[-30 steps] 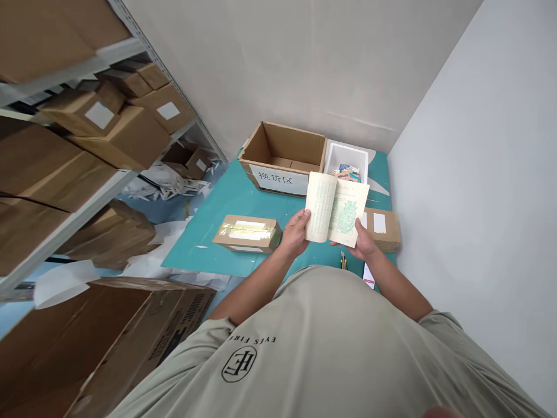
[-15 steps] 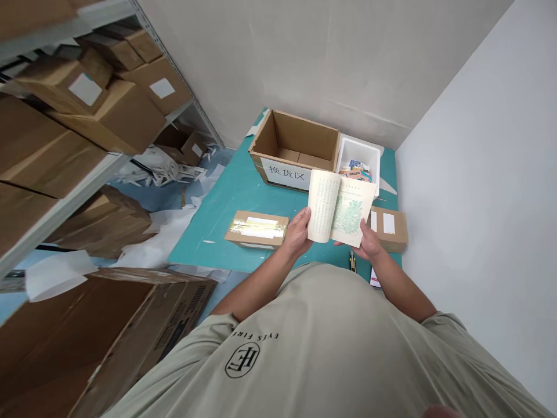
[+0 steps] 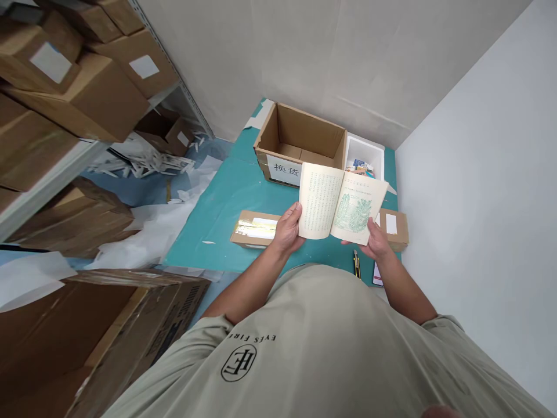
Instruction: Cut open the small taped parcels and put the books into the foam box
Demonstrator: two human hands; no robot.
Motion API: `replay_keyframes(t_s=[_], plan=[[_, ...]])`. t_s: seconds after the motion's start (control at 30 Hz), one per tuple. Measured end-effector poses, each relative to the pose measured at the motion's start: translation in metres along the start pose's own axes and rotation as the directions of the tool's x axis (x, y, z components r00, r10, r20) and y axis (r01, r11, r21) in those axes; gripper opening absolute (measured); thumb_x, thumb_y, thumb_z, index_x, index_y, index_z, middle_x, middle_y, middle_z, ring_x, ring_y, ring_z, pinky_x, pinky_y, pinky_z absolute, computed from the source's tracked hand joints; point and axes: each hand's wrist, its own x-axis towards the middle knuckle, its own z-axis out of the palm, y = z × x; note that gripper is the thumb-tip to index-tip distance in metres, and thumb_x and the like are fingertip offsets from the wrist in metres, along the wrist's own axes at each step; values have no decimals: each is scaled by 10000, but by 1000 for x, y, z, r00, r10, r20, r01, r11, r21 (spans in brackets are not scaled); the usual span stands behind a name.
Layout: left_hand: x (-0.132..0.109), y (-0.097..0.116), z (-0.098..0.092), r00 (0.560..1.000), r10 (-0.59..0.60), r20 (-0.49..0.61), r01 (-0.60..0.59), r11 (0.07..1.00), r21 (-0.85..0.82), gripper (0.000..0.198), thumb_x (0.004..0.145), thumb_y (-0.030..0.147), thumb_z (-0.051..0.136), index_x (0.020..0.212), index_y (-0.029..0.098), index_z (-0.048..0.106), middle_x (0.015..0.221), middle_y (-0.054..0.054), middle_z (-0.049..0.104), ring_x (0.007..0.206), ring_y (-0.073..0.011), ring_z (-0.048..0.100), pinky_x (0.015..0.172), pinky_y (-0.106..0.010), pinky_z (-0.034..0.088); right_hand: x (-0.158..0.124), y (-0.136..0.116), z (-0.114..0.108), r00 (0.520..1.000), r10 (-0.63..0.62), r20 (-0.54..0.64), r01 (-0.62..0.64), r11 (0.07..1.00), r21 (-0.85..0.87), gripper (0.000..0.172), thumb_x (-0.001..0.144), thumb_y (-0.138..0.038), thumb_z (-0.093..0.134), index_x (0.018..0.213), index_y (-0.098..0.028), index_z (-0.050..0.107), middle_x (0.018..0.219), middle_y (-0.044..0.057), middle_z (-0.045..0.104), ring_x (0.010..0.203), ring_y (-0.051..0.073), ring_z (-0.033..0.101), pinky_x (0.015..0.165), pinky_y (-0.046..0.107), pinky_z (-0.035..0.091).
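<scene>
An open book [image 3: 321, 203] is held up over the green table, its left page filled with columns of print and its right page carrying a green drawing. My left hand [image 3: 288, 229] is closed on the book's left edge, thumb on the page. At the lower right corner, my right hand [image 3: 375, 241] grips the other side, with fingers underneath. Behind my left hand lies a taped cardboard box [image 3: 255, 228]. Another small labelled box [image 3: 395, 228] sits beyond my right hand. Between the book and my shirt rests a yellow and black utility knife [image 3: 357, 265].
On the green table [image 3: 209, 223], a large open carton [image 3: 311, 125] with a handwritten label stands at the back. Beside it is a white foam box [image 3: 376, 152] holding small packets. A phone-like object [image 3: 377, 275] lies near the front edge. Shelves with cartons [image 3: 91, 98] rise at left.
The book is spread wider, its two sides farther apart. My left hand has moved slightly left and my right hand slightly right. The view has shifted a little.
</scene>
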Motion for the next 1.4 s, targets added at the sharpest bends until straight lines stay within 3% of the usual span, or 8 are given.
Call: replay_keyframes(t_s=[0.43,0.7,0.8,0.9,1.17,1.4], plan=[[-5,14,-34,999,-40,-8,40,999,-12,538,930,706,973,1143,232,835,1163,-111,906,1343,-374,837,1054,-484,731,3,14,32,998,35,-48,-37,999,-35,597,1095,-691,780,1504,-256,750,1500,156,844,1450,438,787,844,614,817],[-3,22,-37,999,-38,-16,38,999,14,570,919,757,962,1091,231,829,1112,-108,902,1294,-363,852,1035,-480,733,3,14,39,998,44,-41,-44,999,-11,576,1102,-657,781,1514,-254,753,1506,154,846,1431,422,800,824,563,819],[-2,22,-36,999,-41,0,41,999,1,556,931,743,958,1097,228,829,1125,-113,904,1323,-372,844,1055,-487,729,3,12,39,998,30,-52,-31,999,-17,513,1167,-623,695,1512,-250,764,1540,130,832,1412,396,813,868,527,801],[-1,20,-37,999,-41,-3,41,999,-16,554,916,733,979,1086,227,834,1132,-107,912,1327,-374,846,1074,-485,726,4,12,37,998,15,-59,-17,999,-34,556,1142,-654,736,1536,-263,759,1559,126,823,1404,409,817,866,536,807],[-2,14,-34,999,-40,-14,39,998,-56,558,884,703,1023,1054,203,844,1107,-105,926,1290,-350,869,1107,-460,722,6,19,19,996,7,87,-3,999,-38,694,1120,-695,758,1643,-247,671,1642,167,778,1479,450,776,951,643,809],[-7,6,-23,999,1,-51,-1,1000,-10,539,885,693,1030,1048,208,860,1115,-86,934,1271,-335,880,1086,-440,733,-1,17,6,995,25,100,-22,999,-33,665,1167,-693,686,1672,-262,642,1616,167,792,1520,448,747,974,688,795]])
